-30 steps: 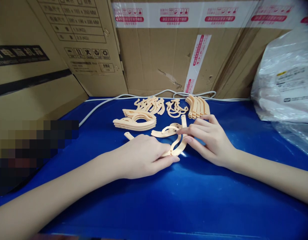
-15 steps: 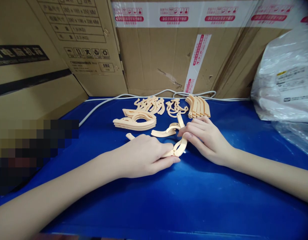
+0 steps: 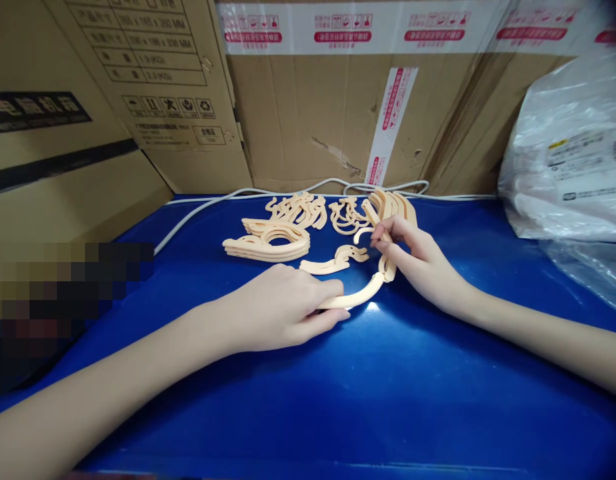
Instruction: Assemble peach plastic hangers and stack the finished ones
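My left hand (image 3: 283, 308) rests on the blue table (image 3: 368, 393), fingers closed over one end of a curved peach plastic piece (image 3: 355, 297). My right hand (image 3: 418, 261) pinches a second peach piece (image 3: 377, 223) that joins the curved one at a hinge near my palm; this piece stands up off the table. A loose curved part (image 3: 333, 261) lies flat between my hands. Behind it sit a stack of flat arched pieces (image 3: 268, 241), a pile of hook parts (image 3: 299, 209), another hook cluster (image 3: 345, 216) and a row of upright curved pieces (image 3: 399, 205).
Cardboard boxes (image 3: 308, 107) wall the back and left of the table. A white cable (image 3: 223, 199) runs along the back edge. A clear plastic bag (image 3: 568, 153) of goods sits at the right. A blurred-out patch covers the left edge.
My right hand has lifted and swung its end of the folded piece up and back toward the parts row, opening it out. My left hand has stayed in place on the other end.
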A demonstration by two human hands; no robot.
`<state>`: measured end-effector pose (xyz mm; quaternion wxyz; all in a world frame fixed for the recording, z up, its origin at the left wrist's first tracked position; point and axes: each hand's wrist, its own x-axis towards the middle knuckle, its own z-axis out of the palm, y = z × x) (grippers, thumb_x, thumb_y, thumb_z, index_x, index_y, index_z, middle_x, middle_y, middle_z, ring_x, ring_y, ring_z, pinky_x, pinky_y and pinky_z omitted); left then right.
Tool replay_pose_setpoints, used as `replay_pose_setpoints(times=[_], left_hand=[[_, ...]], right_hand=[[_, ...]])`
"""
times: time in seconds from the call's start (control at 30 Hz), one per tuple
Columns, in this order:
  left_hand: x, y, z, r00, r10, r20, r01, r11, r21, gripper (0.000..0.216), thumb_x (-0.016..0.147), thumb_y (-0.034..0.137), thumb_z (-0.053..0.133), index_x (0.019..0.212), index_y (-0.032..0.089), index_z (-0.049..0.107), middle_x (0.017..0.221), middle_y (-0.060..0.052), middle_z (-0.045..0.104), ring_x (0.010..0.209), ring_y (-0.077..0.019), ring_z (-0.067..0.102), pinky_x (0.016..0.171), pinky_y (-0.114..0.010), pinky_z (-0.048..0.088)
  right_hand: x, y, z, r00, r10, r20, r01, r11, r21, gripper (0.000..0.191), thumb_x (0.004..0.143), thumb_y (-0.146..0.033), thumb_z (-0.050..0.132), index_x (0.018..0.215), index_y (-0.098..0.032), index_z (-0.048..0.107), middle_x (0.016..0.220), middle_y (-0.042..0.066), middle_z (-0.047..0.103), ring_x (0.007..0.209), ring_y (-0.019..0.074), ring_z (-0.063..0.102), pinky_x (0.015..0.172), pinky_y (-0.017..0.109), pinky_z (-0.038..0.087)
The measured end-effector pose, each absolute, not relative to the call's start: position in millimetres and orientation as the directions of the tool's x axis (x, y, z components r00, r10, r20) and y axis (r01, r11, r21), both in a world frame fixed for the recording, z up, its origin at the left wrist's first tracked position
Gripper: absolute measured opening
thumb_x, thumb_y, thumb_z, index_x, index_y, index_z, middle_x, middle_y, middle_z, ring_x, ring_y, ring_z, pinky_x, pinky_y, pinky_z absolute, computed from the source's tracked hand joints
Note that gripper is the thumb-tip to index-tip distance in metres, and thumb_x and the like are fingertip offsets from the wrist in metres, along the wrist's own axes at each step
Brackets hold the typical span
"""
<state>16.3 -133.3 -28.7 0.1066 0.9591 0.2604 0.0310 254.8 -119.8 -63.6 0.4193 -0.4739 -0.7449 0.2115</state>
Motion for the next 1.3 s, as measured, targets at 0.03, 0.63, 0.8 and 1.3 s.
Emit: replay_pose_setpoints(times=[0.03,0.63,0.8,1.3], left_hand=[[16.2,-133.5,-28.6,0.86,0.511,0.002,0.497,-0.838,0.223,0.031,0.099,0.036,0.042,0.075,0.018,0.049,0.064,0.003,0.054,0.054,-0.0112,0.049,0.052,-0.026,0.025],[17.3,-127.5,-42.0,0.884,0.397,0.246,0.386,-0.918,0.094,0.027,0.099,0.031,0.044,0.114,0.016,0.061,0.143,-0.013,0.046,0.134,-0.0256,0.039,0.109,-0.043,0.036],[18.7,-131.0,-45.0,0.874,0.456,0.171,0.443,-0.89,0.107,0.055,0.098,0.047,0.044,0.143,0.016,0.042,0.154,-0.016,0.034,0.143,-0.0272,0.029,0.114,-0.047,0.033],[19.2,-136.1,-36.1,0.858,0.485,0.167,0.502,-0.861,-0.082,0.06,0.1,0.053,0.033,0.142,0.011,0.041,0.143,-0.015,0.05,0.12,-0.026,0.057,0.09,-0.035,0.051]], right_hand=[[255.3,-119.1,-64.4,-0.196,0.883,0.426,0.527,0.461,-0.714,0.008,0.089,-0.015,0.047,0.091,-0.021,0.053,0.088,0.0,0.055,0.081,0.0147,0.051,0.073,0.029,0.04],[256.9,-115.0,-69.5,-0.27,0.833,0.484,0.517,0.549,-0.657,0.019,0.083,-0.007,0.04,0.09,-0.024,0.04,0.094,0.004,0.06,0.09,0.0194,0.057,0.082,0.038,0.045],[256.7,-114.3,-70.7,-0.291,0.838,0.461,0.499,0.544,-0.674,0.028,0.085,-0.008,0.041,0.109,-0.023,0.041,0.095,0.005,0.064,0.09,0.0199,0.062,0.084,0.039,0.048],[256.0,-117.1,-65.3,-0.281,0.821,0.496,0.651,0.543,-0.531,0.024,0.083,-0.01,0.049,0.103,-0.02,0.059,0.102,0.007,0.066,0.096,0.0227,0.061,0.087,0.041,0.047]])
